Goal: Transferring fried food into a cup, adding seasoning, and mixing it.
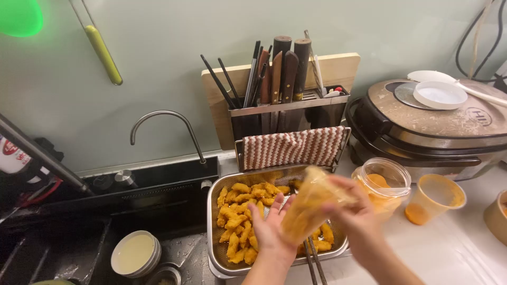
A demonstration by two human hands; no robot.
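A: Both hands are on that clear plastic bag (312, 203) — left hand (270, 228) open and cupped under it, right hand (353, 217) gripping its top end, over the metal tray (216, 253).

B: How far along, you reckon?

A: Tray's mostly covered in golden fried pieces (238, 221), and the bag looks blurry and near empty. The open jar (384, 186) and orange-smeared cup (434, 198) sit just beside it.
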